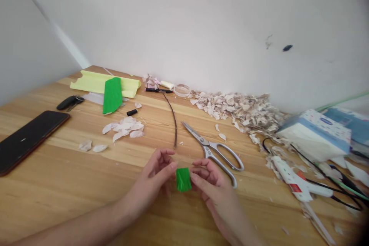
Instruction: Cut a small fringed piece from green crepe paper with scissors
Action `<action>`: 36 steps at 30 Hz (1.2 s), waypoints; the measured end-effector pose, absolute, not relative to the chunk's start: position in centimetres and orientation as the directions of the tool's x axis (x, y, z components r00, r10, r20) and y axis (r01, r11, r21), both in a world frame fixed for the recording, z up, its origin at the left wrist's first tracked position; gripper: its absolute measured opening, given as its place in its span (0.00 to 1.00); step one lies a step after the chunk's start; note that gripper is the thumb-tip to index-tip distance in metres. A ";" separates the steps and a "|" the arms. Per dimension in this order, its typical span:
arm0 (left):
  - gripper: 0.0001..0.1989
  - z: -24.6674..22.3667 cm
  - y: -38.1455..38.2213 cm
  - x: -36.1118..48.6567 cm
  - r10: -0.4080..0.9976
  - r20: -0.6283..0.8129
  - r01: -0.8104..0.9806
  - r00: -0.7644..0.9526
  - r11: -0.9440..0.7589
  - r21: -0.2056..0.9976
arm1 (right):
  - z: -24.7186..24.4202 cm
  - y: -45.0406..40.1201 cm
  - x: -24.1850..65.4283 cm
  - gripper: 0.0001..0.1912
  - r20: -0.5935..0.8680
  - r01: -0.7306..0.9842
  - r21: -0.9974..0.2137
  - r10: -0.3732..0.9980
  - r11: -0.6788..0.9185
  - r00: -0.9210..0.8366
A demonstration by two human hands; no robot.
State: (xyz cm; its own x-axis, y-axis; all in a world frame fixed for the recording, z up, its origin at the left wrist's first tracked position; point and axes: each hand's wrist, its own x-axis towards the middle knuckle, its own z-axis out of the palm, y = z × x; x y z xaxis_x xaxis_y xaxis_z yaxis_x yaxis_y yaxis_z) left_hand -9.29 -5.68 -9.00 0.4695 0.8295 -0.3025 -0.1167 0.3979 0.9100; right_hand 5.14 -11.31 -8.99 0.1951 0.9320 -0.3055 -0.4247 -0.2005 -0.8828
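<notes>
A small green crepe-like paper piece (183, 180) is stretched between my two hands, low in the middle of the head view. My left hand (161, 171) pinches its left edge with thumb and fingers. At its right edge, my right hand (209, 180) pinches it the same way. Metal scissors (205, 142) lie partly open on the wooden table just beyond my right hand. A thin brown twig (175, 123) lies beyond the green piece, its near end close to my left fingers.
White petals (127, 127), a larger green paper (112, 95), yellow paper (95, 80), keys (70, 102) and a phone (31, 138) lie left. Scraps (242, 109) line the wall. A tissue pack (317, 132) and glue gun (294, 178) with cables are right.
</notes>
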 end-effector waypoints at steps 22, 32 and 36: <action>0.14 -9.6 -5.5 -8.8 0.901 -0.171 -0.162 0.398 0.253 0.954 | -9.2 -11.7 4.8 0.03 0.021 0.190 -0.982 0.988 -0.008 0.151; 0.13 -9.7 -5.5 -9.0 0.857 -0.206 -0.197 0.471 0.330 0.923 | -9.4 -11.4 5.1 0.04 -0.059 0.144 -0.987 0.990 -0.077 0.124; 0.13 -9.7 -5.4 -9.0 0.866 -0.205 -0.198 0.456 0.323 0.925 | -9.4 -11.5 5.0 0.02 -0.020 0.185 -0.982 0.994 -0.039 0.106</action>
